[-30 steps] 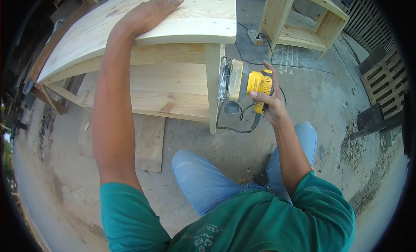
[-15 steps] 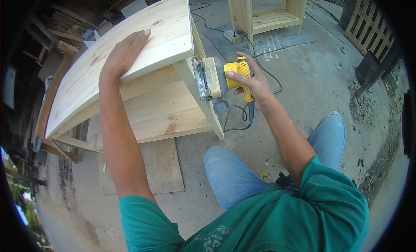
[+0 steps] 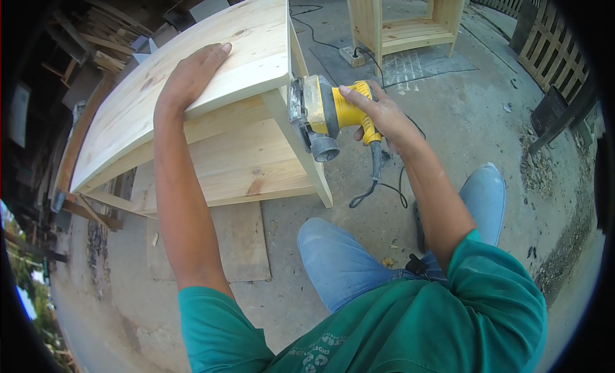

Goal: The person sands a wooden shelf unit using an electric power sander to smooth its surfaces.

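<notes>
A pale wooden table with a lower shelf [image 3: 256,49] stands in front of me on the left. My left hand [image 3: 194,75] lies flat on its top, fingers stretched toward the far side. In my right hand [image 3: 384,113] is a yellow and grey electric sander [image 3: 349,109], gripped around its body. The sander is turned sideways, its pad against the table's right end, just below the corner of the top. A round grey dust port [image 3: 325,149] points down toward me, and the black power cord [image 3: 376,165] hangs from the handle.
Another wooden piece with a slatted shelf [image 3: 416,34] stands at the back, near a power socket box [image 3: 352,56] and trailing cable. A flat board [image 3: 240,241] lies on the concrete below the table. Stacked timber [image 3: 118,36] fills the back left; a slatted pallet [image 3: 554,52] leans at right.
The sander has tilted in my right hand, so its dust port now faces me more, and the cord has swung. My left hand stays on the tabletop. The view has shifted slightly.
</notes>
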`<state>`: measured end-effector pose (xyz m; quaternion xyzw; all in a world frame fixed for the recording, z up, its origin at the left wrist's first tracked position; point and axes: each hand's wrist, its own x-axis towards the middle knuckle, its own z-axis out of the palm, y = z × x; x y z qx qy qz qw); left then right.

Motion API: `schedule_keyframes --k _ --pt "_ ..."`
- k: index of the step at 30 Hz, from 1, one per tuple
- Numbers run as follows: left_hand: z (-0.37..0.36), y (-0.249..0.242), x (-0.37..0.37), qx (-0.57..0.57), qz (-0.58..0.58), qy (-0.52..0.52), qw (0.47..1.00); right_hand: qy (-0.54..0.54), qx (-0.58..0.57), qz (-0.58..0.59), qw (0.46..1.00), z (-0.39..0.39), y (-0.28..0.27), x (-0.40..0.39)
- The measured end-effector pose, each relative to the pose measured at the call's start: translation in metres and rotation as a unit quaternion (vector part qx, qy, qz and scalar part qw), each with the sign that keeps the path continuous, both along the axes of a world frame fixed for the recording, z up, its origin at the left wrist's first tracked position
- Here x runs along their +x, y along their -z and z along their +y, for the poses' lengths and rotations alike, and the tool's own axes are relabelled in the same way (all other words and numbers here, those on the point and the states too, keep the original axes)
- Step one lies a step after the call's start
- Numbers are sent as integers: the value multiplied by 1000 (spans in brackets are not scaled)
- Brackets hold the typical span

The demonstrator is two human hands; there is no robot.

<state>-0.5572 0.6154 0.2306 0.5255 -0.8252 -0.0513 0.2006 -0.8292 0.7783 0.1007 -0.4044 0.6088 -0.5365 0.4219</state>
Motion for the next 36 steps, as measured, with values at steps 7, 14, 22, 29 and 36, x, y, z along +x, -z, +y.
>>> schedule_keyframes --k 7,14,22,29,36 --pt "6 -1 -6 -27 15 -14 999 2 109 -122 987 13 143 5" --pt "12 -4 -7 -293 99 89 947 25 189 -216 958 25 281 7" --pt "168 49 -107 -274 -294 291 868 39 220 -196 955 13 328 4" --pt "145 170 -106 -181 -688 114 694 43 198 -227 953 13 342 5" --pt "145 333 -107 -95 -716 200 662 37 240 -269 932 14 362 -2"
